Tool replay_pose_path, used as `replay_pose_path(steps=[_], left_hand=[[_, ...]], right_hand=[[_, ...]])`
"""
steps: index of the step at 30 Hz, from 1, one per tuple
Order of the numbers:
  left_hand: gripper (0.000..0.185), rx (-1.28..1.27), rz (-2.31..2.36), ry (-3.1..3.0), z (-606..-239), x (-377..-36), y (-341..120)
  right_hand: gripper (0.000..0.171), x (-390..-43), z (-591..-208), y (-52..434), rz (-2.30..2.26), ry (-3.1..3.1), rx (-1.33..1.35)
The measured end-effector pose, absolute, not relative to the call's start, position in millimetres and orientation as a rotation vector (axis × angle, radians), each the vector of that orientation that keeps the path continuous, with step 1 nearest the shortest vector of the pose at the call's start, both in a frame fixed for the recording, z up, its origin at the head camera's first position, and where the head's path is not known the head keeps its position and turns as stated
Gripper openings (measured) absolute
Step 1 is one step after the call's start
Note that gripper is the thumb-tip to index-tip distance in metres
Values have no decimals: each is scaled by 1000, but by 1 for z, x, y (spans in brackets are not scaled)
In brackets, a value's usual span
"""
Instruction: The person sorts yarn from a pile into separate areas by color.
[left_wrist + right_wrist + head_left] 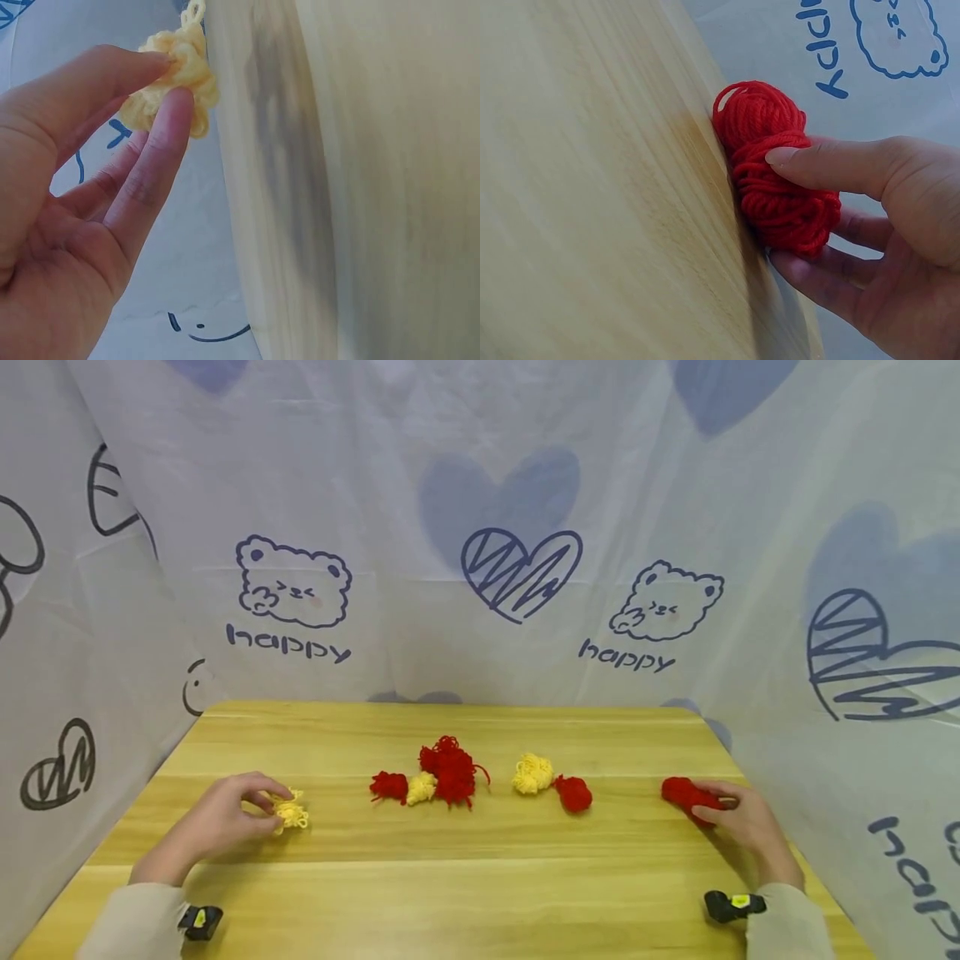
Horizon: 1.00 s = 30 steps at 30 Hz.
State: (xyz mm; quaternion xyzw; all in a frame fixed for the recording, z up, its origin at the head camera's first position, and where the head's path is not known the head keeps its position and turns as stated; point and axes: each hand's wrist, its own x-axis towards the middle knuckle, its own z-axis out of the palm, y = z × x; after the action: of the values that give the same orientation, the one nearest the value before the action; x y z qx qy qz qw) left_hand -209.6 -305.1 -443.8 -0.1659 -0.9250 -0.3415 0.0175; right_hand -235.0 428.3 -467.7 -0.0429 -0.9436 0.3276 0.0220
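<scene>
At the left of the table my left hand point(238, 814) pinches a small yellow yarn bundle point(291, 811) between thumb and fingers. The left wrist view shows loose loops sticking out of this yellow bundle point(176, 79), held over the wood. On the far right, my right hand point(738, 817) grips a red yarn skein point(686, 795). In the right wrist view the thumb lies across the wound strands of the red skein point(776, 180), with the other fingers behind and under it. The skein's lower side is close to the tabletop.
Between the hands lie a small red yarn bundle point(389, 786), a small yellow one point(422, 788) and a large tangled red one point(452, 770). Right of them are a yellow ball point(533, 774) and a red ball point(574, 794). White printed cloth point(390, 610) encloses the wooden table point(480, 893).
</scene>
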Motion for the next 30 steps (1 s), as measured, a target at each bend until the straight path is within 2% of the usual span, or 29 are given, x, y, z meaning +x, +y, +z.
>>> replay_pose_path(steps=[30], left_hand=[[32, -392, -926, -2953, -447, -202, -339]], right_hand=[[52, -235, -465, 426, 1013, -2945, -158]])
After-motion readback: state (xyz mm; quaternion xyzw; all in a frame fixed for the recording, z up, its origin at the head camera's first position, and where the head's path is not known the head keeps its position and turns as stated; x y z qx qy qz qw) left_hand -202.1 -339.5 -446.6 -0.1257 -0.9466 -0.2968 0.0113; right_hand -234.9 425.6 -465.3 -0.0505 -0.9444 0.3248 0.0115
